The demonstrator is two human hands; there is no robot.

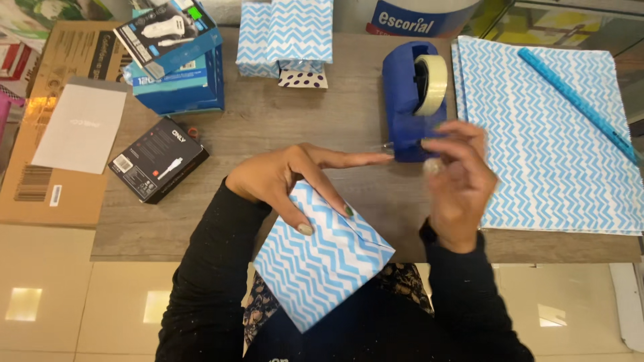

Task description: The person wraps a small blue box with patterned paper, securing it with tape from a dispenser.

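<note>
At the lower centre of the frame a wrapped box [322,258] in blue-and-white zigzag paper sits tilted, jutting past the near edge of the worktop [295,127] toward the person's lap. The left hand [285,177] lies flat on its upper corner, thumb and a finger pinning the folded flap, index finger stretched toward the blue tape dispenser [410,100] at upper centre. The right hand [456,177], blurred, is at the dispenser's front end with fingers bunched close together, seemingly pinching a strip of clear tape, though the tape itself is too faint to make out for certain. The box looks light and stiff, its paper smooth and probably slippery, and likely to crease or tear at the folds; it is best steadied with flat pressure on the flap and gripped along its firm edges. To the right lies a stack of zigzag paper sheets [550,134] with a blue ruler [577,104] on top; at left a small black box [157,159] and cardboard [40,194].
</note>
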